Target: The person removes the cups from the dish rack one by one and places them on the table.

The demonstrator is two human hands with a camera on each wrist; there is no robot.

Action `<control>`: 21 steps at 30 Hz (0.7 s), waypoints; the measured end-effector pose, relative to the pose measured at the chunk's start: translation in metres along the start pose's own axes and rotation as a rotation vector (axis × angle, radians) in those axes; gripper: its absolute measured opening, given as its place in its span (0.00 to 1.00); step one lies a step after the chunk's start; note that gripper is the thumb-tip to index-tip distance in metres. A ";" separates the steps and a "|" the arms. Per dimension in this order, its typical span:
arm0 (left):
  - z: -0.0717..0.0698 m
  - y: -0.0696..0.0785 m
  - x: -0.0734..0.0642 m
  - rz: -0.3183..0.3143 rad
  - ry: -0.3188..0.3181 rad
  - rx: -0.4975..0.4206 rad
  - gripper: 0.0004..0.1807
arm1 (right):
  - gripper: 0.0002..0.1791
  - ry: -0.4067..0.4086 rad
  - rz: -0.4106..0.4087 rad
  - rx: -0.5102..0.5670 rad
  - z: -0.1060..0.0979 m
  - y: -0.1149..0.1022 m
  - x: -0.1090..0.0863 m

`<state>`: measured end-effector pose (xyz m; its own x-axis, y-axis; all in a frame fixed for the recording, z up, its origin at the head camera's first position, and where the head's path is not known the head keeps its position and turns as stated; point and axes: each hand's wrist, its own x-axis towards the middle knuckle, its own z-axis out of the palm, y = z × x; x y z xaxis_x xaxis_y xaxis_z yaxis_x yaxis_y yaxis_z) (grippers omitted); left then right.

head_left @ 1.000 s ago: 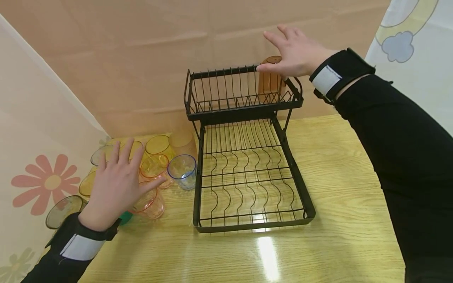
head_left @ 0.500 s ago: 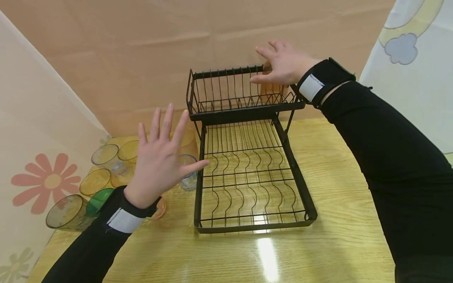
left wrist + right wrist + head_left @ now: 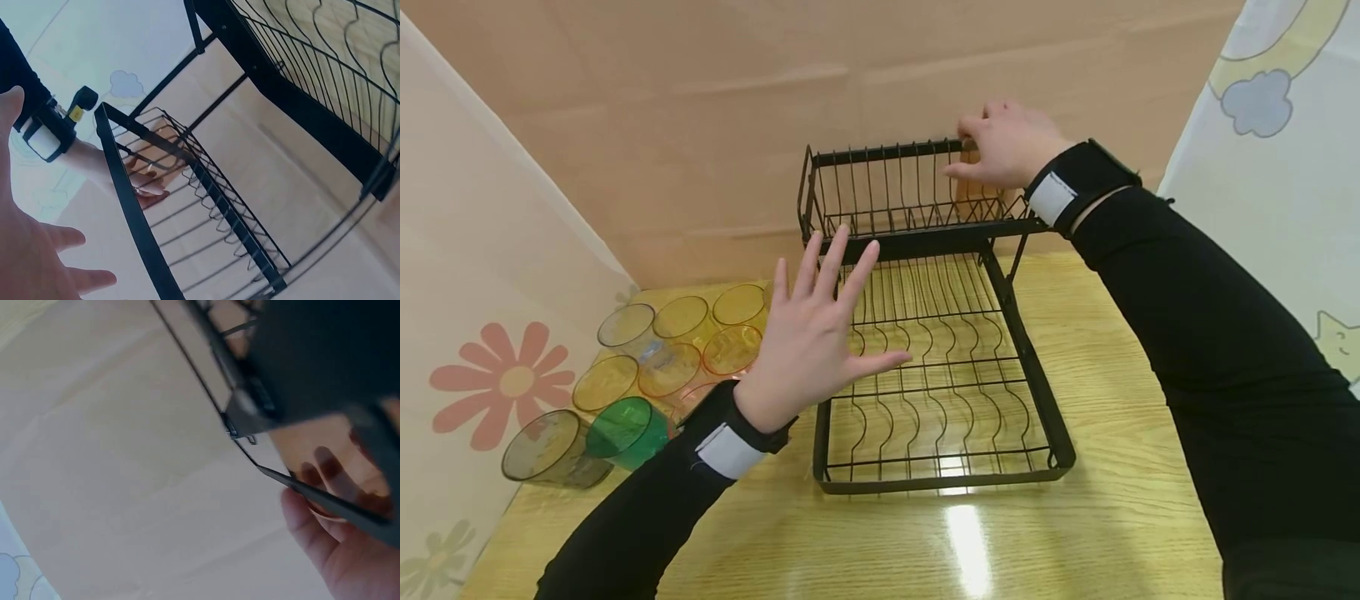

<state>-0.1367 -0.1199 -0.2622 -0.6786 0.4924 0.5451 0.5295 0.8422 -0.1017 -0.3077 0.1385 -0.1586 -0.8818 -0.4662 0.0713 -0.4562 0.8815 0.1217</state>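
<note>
In the head view a black two-tier dish rack [image 3: 943,482] stands on the wooden table. An amber glass [image 3: 976,198] is in the right end of its upper tier, seen through the wires. My right hand [image 3: 1009,148] reaches over the tier and grips this glass near its top; in the right wrist view the fingers show through the amber glass [image 3: 303,440], with a rack bar in front. My left hand [image 3: 808,343] hovers over the left part of the lower tier, fingers spread, holding nothing.
Several coloured glasses stand left of the rack, among them a green glass [image 3: 634,435], a grey glass [image 3: 550,454] and a yellow glass [image 3: 739,305]. Some are partly hidden behind my left hand and sleeve. A peach cloth [image 3: 715,150] hangs behind the rack.
My left hand has moved right, from above the glasses to above the lower tier, staying spread. My right hand has come down onto the amber glass, its fingers now curled around it.
</note>
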 end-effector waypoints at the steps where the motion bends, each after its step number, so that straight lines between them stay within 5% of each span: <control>1: 0.001 0.002 0.001 0.004 -0.001 -0.007 0.59 | 0.39 0.012 0.001 -0.004 0.001 0.000 0.000; 8: 0.010 0.012 0.013 0.017 -0.009 -0.025 0.59 | 0.25 0.074 0.005 0.003 0.005 0.001 -0.001; 21: 0.014 0.033 0.034 0.037 -0.033 -0.058 0.58 | 0.32 0.165 0.089 0.082 -0.037 0.001 -0.005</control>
<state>-0.1497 -0.0726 -0.2582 -0.6740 0.5306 0.5141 0.5824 0.8097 -0.0721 -0.2991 0.1393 -0.1219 -0.8904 -0.3864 0.2404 -0.3917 0.9197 0.0274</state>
